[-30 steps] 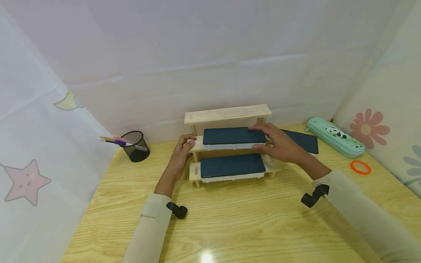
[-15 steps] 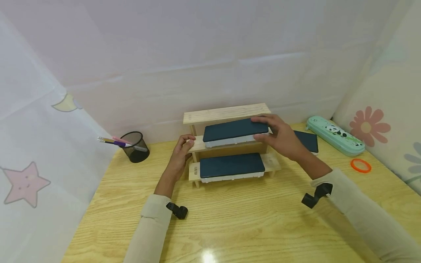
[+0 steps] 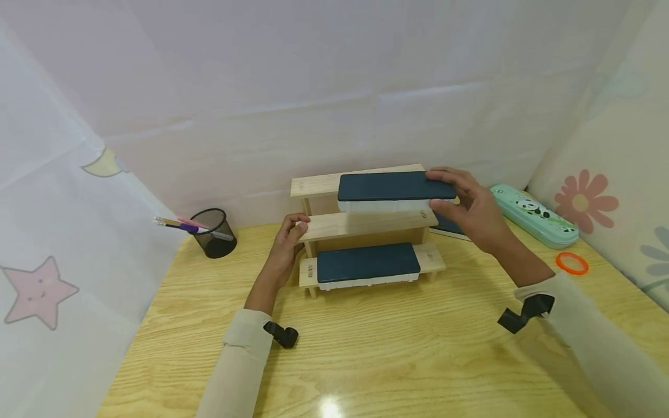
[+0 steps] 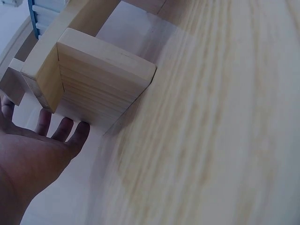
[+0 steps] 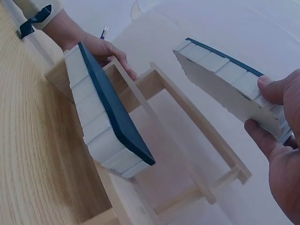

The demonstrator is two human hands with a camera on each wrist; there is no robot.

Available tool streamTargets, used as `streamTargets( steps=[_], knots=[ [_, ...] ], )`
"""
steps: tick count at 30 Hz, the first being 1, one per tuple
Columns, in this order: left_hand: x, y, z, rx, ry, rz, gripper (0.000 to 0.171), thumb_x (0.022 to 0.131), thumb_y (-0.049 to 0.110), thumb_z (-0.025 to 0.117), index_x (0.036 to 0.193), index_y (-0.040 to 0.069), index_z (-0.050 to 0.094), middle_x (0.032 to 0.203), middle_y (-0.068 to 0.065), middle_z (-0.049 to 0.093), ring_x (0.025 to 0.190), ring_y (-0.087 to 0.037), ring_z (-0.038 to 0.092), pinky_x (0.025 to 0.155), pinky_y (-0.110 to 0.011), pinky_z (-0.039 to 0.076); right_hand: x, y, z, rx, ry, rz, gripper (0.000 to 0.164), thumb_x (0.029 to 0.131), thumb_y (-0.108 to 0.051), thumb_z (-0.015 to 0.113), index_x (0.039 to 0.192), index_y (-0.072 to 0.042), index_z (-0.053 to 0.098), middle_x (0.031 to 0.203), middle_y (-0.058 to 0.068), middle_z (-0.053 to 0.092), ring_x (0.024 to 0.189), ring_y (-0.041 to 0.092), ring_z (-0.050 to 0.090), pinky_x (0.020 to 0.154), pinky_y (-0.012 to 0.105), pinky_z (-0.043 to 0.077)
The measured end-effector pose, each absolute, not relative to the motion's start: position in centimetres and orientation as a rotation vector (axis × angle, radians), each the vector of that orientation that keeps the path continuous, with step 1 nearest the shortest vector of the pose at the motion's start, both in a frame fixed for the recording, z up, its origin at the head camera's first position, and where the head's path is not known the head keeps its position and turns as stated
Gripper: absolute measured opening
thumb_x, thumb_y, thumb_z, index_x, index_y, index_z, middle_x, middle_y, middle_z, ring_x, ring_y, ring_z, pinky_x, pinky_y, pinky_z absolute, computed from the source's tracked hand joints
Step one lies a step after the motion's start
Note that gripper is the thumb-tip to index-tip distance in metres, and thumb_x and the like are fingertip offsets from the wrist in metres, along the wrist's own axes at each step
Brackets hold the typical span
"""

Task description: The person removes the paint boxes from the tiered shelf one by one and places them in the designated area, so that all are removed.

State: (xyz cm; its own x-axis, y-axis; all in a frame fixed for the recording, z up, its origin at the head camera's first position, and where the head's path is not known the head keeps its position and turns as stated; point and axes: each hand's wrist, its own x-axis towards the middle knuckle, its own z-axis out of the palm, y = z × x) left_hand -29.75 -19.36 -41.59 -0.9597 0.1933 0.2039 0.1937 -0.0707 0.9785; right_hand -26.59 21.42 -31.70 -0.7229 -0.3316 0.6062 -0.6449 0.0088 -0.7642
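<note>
My right hand [image 3: 475, 209] grips the right end of a white box with a dark blue lid [image 3: 392, 187], thumb at the front and fingers over the lid. The box hangs in the air above the middle board of a three-tier wooden rack [image 3: 366, 225]; its pale underside shows in the right wrist view. At the left end of that board, my left hand [image 3: 286, 247] holds the rack, thumb on top. A similar lidded box [image 3: 368, 264] lies on the bottom board. Another dark-lidded box [image 3: 448, 226] lies on the table behind the rack, partly hidden by the right hand.
A black mesh pen cup [image 3: 214, 235] with pens and pencils stands to the left. On the right lie a mint panda pencil case [image 3: 535, 215] and an orange ring [image 3: 572, 263]. A pale curtain [image 3: 334, 87] closes off the back of the wooden table [image 3: 366, 342].
My right hand has lifted the box off the middle board, first tilting its right end up, then moving it up and rightward. My left hand has stayed in place.
</note>
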Motion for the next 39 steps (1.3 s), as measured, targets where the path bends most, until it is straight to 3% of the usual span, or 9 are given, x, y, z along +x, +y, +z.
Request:
streamTargets(
  steps=[7, 12, 19, 28, 33, 39],
  knots=[
    [-29.8, -19.2, -42.0, -0.438, -2.156, -2.215, 0.032, 0.106, 0.041, 0.048, 0.128, 0.018, 0.047, 0.16, -0.003, 0.024, 0.144, -0.024, 0.025, 0.113, -0.062, 0.017, -26.0, 23.8, -31.6, 0.966, -1.988, 1.784, 0.051, 0.094, 0.013, 0.061, 0.143, 0.003, 0.051, 0.153, 0.016, 0.034, 0.135, 0.025, 0.043, 0.098, 0.023, 0.042],
    [-29.7, -19.3, -41.8, -0.437, -2.16, -2.228, 0.033, 0.108, 0.039, 0.046, 0.131, 0.015, 0.046, 0.158, -0.002, 0.025, 0.143, -0.024, 0.026, 0.113, -0.062, 0.017, -25.7, 25.5, -31.5, 0.906, -2.026, 1.722, 0.052, 0.094, 0.012, 0.062, 0.144, 0.002, 0.051, 0.154, 0.016, 0.034, 0.138, 0.022, 0.041, 0.098, 0.02, 0.042],
    [-29.0, -19.0, -40.4, -0.478, -2.153, -2.262, 0.032, 0.109, 0.03, 0.044, 0.131, 0.007, 0.043, 0.159, -0.013, 0.021, 0.143, -0.029, 0.025, 0.113, -0.062, 0.017, -24.9, 27.7, -31.5, 0.844, -2.045, 1.715, 0.052, 0.095, 0.011, 0.06, 0.145, 0.001, 0.05, 0.155, 0.014, 0.033, 0.138, 0.02, 0.042, 0.096, 0.018, 0.044],
    [-28.3, -18.6, -39.6, -0.464, -2.163, -2.268, 0.032, 0.109, 0.03, 0.045, 0.131, 0.007, 0.043, 0.157, -0.011, 0.024, 0.138, -0.029, 0.031, 0.113, -0.06, 0.018, -23.7, 31.0, -32.3, 0.732, -2.027, 1.753, 0.054, 0.095, 0.014, 0.058, 0.147, 0.002, 0.048, 0.155, 0.014, 0.033, 0.128, 0.014, 0.052, 0.092, 0.016, 0.047],
    [-28.6, -18.8, -40.0, -0.446, -2.159, -2.273, 0.035, 0.109, 0.03, 0.045, 0.133, 0.006, 0.042, 0.157, -0.008, 0.024, 0.14, -0.028, 0.029, 0.113, -0.061, 0.017, -23.1, 32.4, -32.6, 0.577, -2.104, 1.622, 0.054, 0.094, 0.01, 0.063, 0.146, -0.003, 0.052, 0.153, 0.01, 0.04, 0.125, 0.01, 0.055, 0.092, 0.013, 0.046],
    [-29.8, -19.1, -41.4, -0.444, -2.144, -2.251, 0.034, 0.108, 0.037, 0.046, 0.131, 0.012, 0.044, 0.159, -0.004, 0.024, 0.143, -0.025, 0.025, 0.113, -0.062, 0.014, -22.6, 33.8, -33.1, 0.535, -2.115, 1.601, 0.055, 0.094, 0.011, 0.062, 0.146, -0.002, 0.051, 0.152, 0.01, 0.042, 0.123, 0.008, 0.057, 0.09, 0.012, 0.046]
  ],
)
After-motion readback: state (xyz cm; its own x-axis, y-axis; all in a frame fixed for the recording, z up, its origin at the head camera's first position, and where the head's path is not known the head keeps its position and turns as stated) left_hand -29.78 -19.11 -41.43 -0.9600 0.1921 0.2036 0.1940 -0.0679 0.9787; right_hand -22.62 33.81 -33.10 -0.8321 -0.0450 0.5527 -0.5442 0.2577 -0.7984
